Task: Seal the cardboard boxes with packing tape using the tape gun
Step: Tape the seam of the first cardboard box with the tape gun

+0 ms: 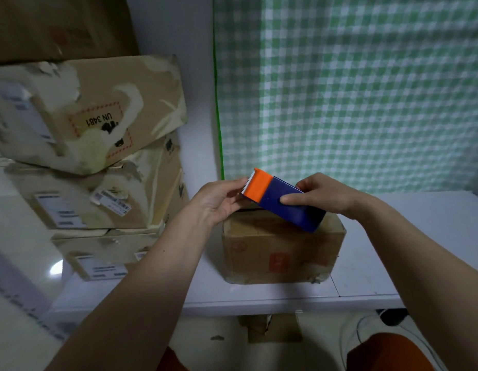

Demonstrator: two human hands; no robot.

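Observation:
A blue tape gun (pixel 286 207) with an orange head and a white toothed blade is held in the air above a small cardboard box (pixel 280 250). My right hand (pixel 323 195) grips the blue body, thumb on its near side. My left hand (pixel 219 202) pinches at the orange blade end with its fingertips. The small box stands on a white table (pixel 393 263), its top partly hidden behind the tape gun.
A stack of worn cardboard boxes (pixel 98 170) with torn labels fills the left side, touching the table's left end. A green checked curtain (pixel 353 89) hangs behind the table. Another piece of cardboard (pixel 270 328) lies on the floor below the table edge.

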